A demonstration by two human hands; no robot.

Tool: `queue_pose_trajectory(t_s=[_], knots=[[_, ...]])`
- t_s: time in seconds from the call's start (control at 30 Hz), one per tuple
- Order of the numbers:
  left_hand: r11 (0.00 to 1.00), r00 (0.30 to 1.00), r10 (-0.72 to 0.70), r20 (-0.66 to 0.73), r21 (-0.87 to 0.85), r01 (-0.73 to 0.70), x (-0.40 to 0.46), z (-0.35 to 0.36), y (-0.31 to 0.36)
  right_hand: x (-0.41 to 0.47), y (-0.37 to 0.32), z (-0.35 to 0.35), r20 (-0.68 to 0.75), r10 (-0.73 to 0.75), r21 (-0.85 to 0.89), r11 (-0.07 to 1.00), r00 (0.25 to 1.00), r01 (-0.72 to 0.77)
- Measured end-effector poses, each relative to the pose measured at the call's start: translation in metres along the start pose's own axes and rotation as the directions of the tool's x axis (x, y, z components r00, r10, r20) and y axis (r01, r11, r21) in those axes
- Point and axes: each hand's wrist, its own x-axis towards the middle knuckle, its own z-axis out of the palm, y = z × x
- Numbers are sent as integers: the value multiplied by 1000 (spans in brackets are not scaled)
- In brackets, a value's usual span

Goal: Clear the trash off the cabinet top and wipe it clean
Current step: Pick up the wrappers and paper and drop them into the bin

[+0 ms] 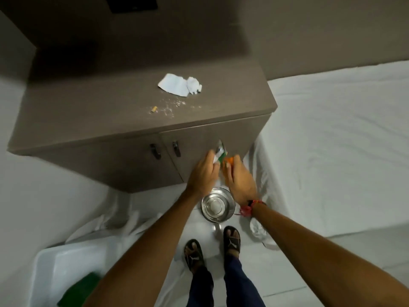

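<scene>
The brown cabinet top point(88, 111) carries crumpled white paper point(179, 85), scattered white crumbs point(170, 107) and a small yellowish butt point(153, 109). Below its front edge, before the cabinet doors, my left hand point(204, 171) grips a green and white wrapper point(220, 152). My right hand point(240, 176) is closed on an orange piece of trash point(230, 160) right beside it. Both hands hover over a steel pedal bin point(218, 206) on the floor, its lid seen from above.
A bed with a white sheet point(332, 140) lies to the right of the cabinet. A white plastic tub point(62, 269) holding a green cloth point(79, 289) stands at the lower left. White plastic sheeting point(124, 220) and my sandalled feet point(212, 249) are on the floor.
</scene>
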Motion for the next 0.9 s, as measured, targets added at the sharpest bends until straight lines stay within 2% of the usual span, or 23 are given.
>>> queue_pose_trajectory(t_s=[0.07,0.1,0.2,0.23,0.33,0.4,0.47,0.53,0.63,0.77,0.83,0.9], knots=[[978,973,-195,126,-43,202,-12,36,-44,-2,43,31,107,181,18,983,978,-184],[943,933,-320,168,-40,330,-15,56,-70,1,66,50,146,254,6,966,956,-258],[758,733,-634,246,8,653,-22,114,-153,8,138,115,245,374,-63,927,894,-370],[715,684,-682,261,41,698,-23,135,-180,10,162,139,271,411,-70,910,870,-408],[667,621,-732,280,106,738,-23,191,-239,9,225,203,374,509,-47,845,776,-532],[669,605,-724,332,120,734,-19,223,-264,19,254,232,322,463,-82,882,826,-463],[694,609,-696,380,138,707,-16,250,-285,28,275,257,346,451,-79,888,823,-454],[709,619,-696,364,212,672,-17,263,-298,35,285,267,398,457,-78,881,796,-467],[760,717,-647,261,307,574,-19,254,-291,44,283,252,381,404,-116,913,832,-391],[899,916,-400,29,208,385,-5,191,-233,64,225,197,300,51,-93,995,953,-24],[953,961,-250,-116,149,266,15,145,-183,81,176,159,237,-149,-128,975,960,183],[989,963,-95,-253,86,120,34,99,-131,98,122,121,172,-332,-109,929,927,353]])
